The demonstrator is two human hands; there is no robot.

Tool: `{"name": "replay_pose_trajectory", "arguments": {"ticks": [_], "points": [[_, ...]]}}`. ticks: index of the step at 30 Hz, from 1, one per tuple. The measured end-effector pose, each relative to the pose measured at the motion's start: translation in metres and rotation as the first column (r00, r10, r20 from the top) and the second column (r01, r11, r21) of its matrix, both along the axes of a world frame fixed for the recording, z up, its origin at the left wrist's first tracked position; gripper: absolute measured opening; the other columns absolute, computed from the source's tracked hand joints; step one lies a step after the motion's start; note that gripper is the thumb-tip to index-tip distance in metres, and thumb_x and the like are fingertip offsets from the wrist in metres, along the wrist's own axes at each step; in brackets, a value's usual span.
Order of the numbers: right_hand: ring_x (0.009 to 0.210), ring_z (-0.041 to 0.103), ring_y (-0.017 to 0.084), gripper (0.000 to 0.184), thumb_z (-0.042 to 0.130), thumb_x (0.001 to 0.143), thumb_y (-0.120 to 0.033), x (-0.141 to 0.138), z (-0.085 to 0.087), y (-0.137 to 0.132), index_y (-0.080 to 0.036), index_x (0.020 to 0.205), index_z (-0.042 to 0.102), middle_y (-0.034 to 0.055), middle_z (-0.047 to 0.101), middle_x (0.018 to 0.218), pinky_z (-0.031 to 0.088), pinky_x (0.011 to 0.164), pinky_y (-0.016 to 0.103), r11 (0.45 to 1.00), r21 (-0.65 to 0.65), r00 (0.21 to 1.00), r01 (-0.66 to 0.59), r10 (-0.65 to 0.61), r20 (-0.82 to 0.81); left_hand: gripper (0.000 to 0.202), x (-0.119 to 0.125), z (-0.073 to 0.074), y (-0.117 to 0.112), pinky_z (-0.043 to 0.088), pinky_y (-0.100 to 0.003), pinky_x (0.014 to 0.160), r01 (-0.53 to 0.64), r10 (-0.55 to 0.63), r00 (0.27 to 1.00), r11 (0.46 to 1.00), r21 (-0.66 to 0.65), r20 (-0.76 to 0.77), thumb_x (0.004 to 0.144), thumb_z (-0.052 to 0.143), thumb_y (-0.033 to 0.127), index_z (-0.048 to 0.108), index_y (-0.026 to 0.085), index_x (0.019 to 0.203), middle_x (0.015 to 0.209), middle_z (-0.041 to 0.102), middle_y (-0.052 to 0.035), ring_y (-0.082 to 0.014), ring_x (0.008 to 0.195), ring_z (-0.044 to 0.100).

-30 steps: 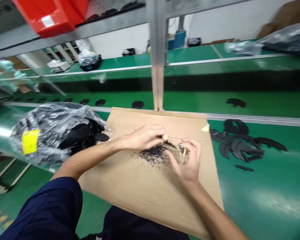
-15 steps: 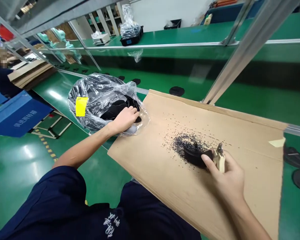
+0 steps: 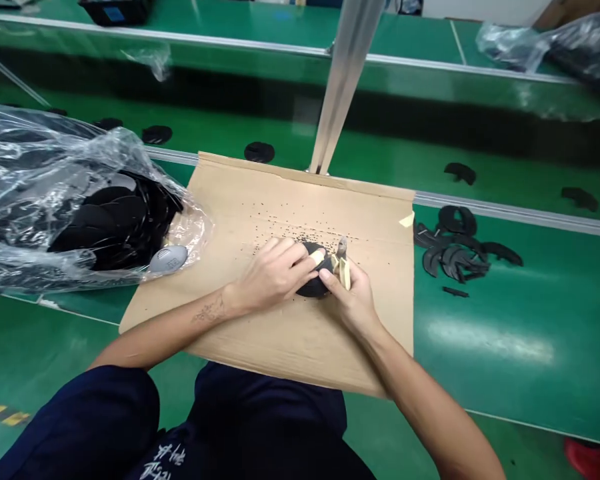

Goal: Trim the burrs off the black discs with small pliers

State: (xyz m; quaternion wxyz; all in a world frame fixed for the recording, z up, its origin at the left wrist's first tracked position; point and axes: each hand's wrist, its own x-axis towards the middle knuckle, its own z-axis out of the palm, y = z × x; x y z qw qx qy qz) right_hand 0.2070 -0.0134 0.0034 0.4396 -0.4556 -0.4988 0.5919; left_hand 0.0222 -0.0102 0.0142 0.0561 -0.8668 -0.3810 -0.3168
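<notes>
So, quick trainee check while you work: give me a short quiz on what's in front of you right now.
1. Which hand holds the small pale-handled cutters?
2. True or false: the left hand is gripping a round black piece above the cardboard sheet.
3. What lies on the green bench to the right of the cardboard? A) black curved pieces B) white foam blocks C) steel spanners

Key: 1) the right hand; 2) true; 3) A.
</notes>
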Motion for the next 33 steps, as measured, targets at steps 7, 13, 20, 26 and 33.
{"name": "replay_pose_trajectory", "arguments": {"ticks": [7,13,20,26,33], "points": [[0.074,0.055,0.014,0.042,0.077,0.079,-0.056,0.005,0.002,0.002,-0.020,0.097,0.064,0.0005,0.063,0.087,0.050,0.068,0.027,1.000,0.031,0.999,-0.003,0.001,0.047,0.026,-0.006,-0.014,0.004,0.050,-0.047,0.103,0.105,-0.013,0.942,0.961,-0.255,0.336,0.102,0.048,0.024,0.064,0.026,0.122,0.133,0.056,-0.0110,-0.0238,0.124,0.054],[0.072,0.052,0.015,0.040,0.077,0.080,-0.056,0.001,0.000,0.000,-0.020,0.092,0.064,-0.0011,0.059,0.079,0.048,0.065,0.027,1.000,0.020,0.994,-0.024,0.021,0.106,0.029,-0.003,-0.019,0.001,0.054,-0.036,0.084,0.034,0.041,0.926,0.981,-0.190,0.375,0.096,0.063,0.029,0.064,0.026,0.125,0.106,0.061,-0.0069,-0.0195,0.099,0.058],[0.064,0.040,0.012,0.041,0.077,0.079,-0.058,-0.002,-0.002,-0.003,-0.021,0.083,0.059,-0.0042,0.045,0.070,0.041,0.059,0.025,0.999,0.039,0.988,-0.035,0.029,0.151,0.029,0.006,-0.026,-0.008,0.054,-0.037,0.087,0.027,0.079,0.917,0.965,-0.259,0.391,0.103,0.046,0.025,0.060,0.025,0.128,0.111,0.053,-0.0088,-0.0204,0.102,0.055],[0.068,0.045,0.013,0.036,0.074,0.083,-0.054,-0.004,-0.003,-0.005,-0.020,0.085,0.060,-0.0024,0.051,0.074,0.043,0.062,0.026,0.998,0.058,0.989,-0.016,0.007,0.148,0.029,0.012,-0.026,-0.012,0.051,-0.039,0.092,-0.025,0.140,0.918,0.954,-0.297,0.372,0.104,0.044,0.026,0.057,0.024,0.129,0.118,0.055,-0.0105,-0.0226,0.111,0.053],[0.072,0.054,0.016,0.032,0.069,0.088,-0.052,-0.004,-0.001,-0.008,-0.021,0.093,0.064,0.0001,0.060,0.080,0.048,0.066,0.028,0.988,0.151,0.975,-0.011,-0.023,0.221,0.030,0.011,-0.025,-0.014,0.053,-0.041,0.100,0.070,0.100,0.881,0.939,-0.336,0.462,0.104,0.047,0.032,0.053,0.024,0.133,0.123,0.061,-0.0103,-0.0217,0.115,0.059]]}}
